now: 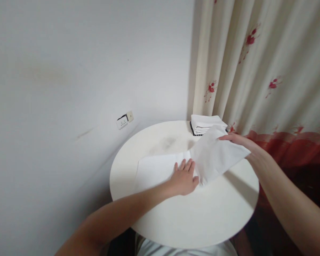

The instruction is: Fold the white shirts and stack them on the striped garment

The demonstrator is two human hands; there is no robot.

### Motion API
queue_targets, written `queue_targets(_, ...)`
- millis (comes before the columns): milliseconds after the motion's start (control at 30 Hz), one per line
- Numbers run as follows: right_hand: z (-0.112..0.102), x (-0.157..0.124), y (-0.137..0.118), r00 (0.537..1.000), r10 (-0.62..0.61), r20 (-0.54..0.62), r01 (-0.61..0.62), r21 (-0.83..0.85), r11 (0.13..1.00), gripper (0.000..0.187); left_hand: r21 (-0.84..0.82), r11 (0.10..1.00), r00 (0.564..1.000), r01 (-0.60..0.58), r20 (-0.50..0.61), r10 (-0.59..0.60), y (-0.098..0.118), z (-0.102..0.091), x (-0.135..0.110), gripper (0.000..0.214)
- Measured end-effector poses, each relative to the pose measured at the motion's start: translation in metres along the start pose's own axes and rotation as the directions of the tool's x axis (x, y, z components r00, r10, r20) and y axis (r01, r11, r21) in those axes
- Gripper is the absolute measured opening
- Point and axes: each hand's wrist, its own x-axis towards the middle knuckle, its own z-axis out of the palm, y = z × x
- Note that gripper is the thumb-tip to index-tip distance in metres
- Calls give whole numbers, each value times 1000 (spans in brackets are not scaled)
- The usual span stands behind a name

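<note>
A white cloth (160, 167) like a napkin lies across the round table, its left part flat and its right part raised off the surface. My left hand (184, 179) presses down on the flat part beside the bend, palm down with fingers spread. The raised part is gripped near its upper right edge by my right hand (233, 138), whose thumb shows on the near face while most of the fingers are hidden behind the cloth. Just behind that raised part sits a stack of folded white cloths (208, 121) on a dark-edged base.
The round white table (200, 224) meets the wall (69, 71) at its far left. On the wall are a power socket (122, 122) and a smaller plate (130, 116). A floral curtain (256, 71) with a red lower band hangs at the right.
</note>
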Motion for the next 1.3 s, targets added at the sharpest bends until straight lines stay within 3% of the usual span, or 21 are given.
queue_targets(233,30,-9,-19,995,-44,85,51,-76,996,24,8,994,994,108,-29,-107,-20,-27,56,62)
queue_targets(333,36,-9,-22,997,-63,45,69,-150,986,23,-14,993,992,119,-29,-119,-18,-27,59,62)
queue_targets(500,35,-5,-23,997,-74,26,76,-131,988,22,-47,998,999,33,17,-33,10,-9,25,77)
queue_targets(667,40,-4,-24,995,-79,56,81,-35,996,12,3,1000,996,15,-84,-15,30,5,5,78)
queue_targets(800,46,-7,-28,994,-99,46,101,-56,993,9,20,999,996,-44,-74,45,29,0,-11,74)
queue_targets(933,48,-8,-29,990,-132,43,135,-75,988,9,57,955,944,-292,-140,298,23,-6,-50,58)
queue_targets(1000,51,-8,-30,987,-151,44,154,-67,986,8,-16,927,919,-374,-137,369,15,-10,-66,56)
queue_targets(1067,57,-10,-33,983,-174,51,175,-19,984,5,-192,903,922,-385,-127,366,3,-19,-71,50)
queue_targets(1133,69,-14,-38,977,-203,70,202,30,979,5,-459,838,956,-294,-144,256,-13,-32,-66,43)
queue_targets(1167,77,-15,-40,971,-224,85,221,41,974,5,-602,766,974,-226,-153,167,-22,-40,-62,42)
queue_targets(1233,99,-16,-45,954,-280,110,278,37,960,6,-834,537,987,-123,-159,-21,-39,-58,-54,45)
queue_targets(1300,127,-14,-46,937,-325,127,327,1,945,8,-954,280,977,-106,-152,-147,-54,-75,-51,50)
